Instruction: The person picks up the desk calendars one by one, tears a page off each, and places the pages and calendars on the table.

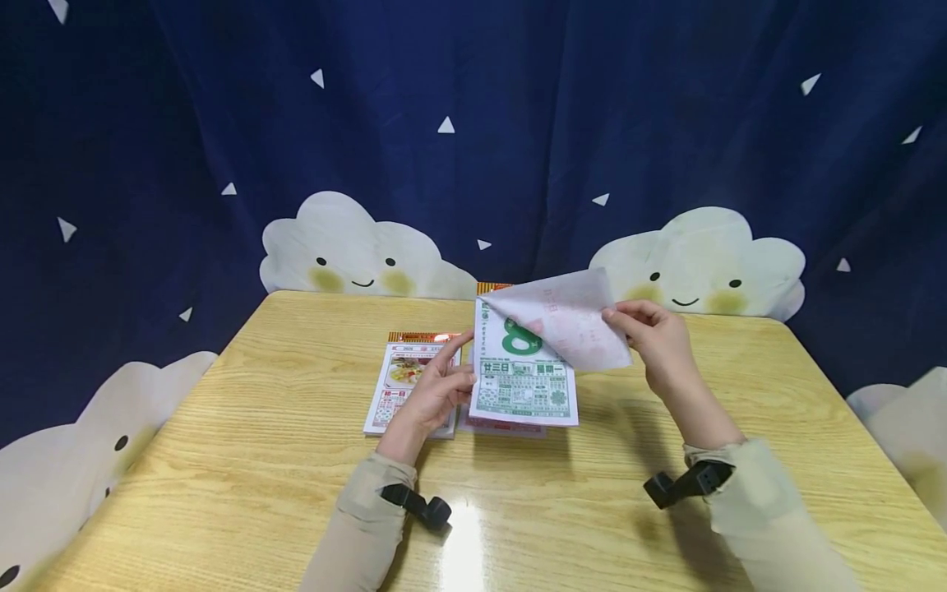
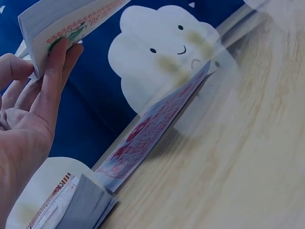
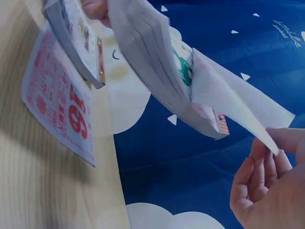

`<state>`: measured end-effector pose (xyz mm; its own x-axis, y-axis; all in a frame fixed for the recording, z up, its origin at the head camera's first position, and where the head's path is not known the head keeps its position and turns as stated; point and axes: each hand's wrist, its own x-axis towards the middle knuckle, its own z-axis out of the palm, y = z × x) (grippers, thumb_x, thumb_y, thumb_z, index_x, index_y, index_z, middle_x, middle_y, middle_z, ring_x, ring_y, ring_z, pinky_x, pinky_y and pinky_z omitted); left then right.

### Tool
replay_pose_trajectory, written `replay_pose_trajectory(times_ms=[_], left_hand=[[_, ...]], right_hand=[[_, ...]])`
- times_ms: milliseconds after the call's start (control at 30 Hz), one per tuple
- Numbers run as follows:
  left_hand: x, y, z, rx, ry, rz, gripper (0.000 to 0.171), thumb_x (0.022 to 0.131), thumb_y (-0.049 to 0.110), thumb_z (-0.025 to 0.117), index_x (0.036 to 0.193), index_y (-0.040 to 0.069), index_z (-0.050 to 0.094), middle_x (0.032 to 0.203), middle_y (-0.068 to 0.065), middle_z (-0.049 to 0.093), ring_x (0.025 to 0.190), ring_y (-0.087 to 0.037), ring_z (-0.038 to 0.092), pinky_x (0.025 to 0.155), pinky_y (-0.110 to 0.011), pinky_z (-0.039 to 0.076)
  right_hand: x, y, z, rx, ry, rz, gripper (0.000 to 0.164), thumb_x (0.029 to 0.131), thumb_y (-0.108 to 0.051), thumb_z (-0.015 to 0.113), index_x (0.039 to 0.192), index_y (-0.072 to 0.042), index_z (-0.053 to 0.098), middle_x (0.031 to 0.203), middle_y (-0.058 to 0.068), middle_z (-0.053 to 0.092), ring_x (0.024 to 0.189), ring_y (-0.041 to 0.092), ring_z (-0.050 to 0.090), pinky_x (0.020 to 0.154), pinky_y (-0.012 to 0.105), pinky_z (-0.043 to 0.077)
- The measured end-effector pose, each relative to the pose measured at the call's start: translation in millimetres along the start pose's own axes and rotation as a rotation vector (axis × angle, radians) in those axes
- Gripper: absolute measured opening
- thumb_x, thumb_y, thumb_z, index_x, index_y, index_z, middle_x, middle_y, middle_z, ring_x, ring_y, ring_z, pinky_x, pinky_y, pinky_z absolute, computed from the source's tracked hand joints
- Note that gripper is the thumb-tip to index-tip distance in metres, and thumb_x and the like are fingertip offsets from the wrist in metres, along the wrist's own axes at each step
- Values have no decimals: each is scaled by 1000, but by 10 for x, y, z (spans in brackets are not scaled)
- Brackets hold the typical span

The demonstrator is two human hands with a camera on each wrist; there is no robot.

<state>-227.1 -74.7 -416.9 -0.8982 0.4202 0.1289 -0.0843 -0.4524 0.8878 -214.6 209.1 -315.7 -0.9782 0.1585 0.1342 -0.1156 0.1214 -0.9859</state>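
A thick tear-off calendar (image 1: 521, 390) with green print and a large 8 is held above the table. My left hand (image 1: 432, 396) grips its left edge, thumb on one face and fingers behind, as the left wrist view shows. Between thumb and fingers, my right hand (image 1: 661, 344) pinches the free edge of a thin top sheet (image 1: 584, 325). That sheet is lifted and folded over diagonally, still meeting the pad near its upper left. Under the pad lies a loose red-printed sheet (image 3: 62, 95), mostly hidden in the head view.
A second calendar pad (image 1: 392, 407), with a food picture and red print, lies left of the held one, partly behind my left hand. All this is over a wooden table (image 1: 222, 460). Behind it hangs a dark blue curtain (image 1: 503, 99) with white cloud shapes along the table's edge.
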Motion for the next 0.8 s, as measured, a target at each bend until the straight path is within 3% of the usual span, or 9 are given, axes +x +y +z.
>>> replay_pose_trajectory(times_ms=[267,800], left_hand=[[-18,28,-24,-70,50,8,70,82,-14,41,144,14,23,87,-2,70,64,-11,64,62,-24,53],[-18,49,-37,-61,15,22,70,83,-14,39,145,12,20,87,-2,70,64,-10,64,58,-22,52]], right_hand=[[65,-61,-184,227,20,-11,5,80,-10,68,79,-12,64,67,-8,61,58,4,56,55,14,48],[88,-107,-299,234,23,-12,6,78,-10,70,78,-14,65,72,-7,62,64,3,59,57,14,51]])
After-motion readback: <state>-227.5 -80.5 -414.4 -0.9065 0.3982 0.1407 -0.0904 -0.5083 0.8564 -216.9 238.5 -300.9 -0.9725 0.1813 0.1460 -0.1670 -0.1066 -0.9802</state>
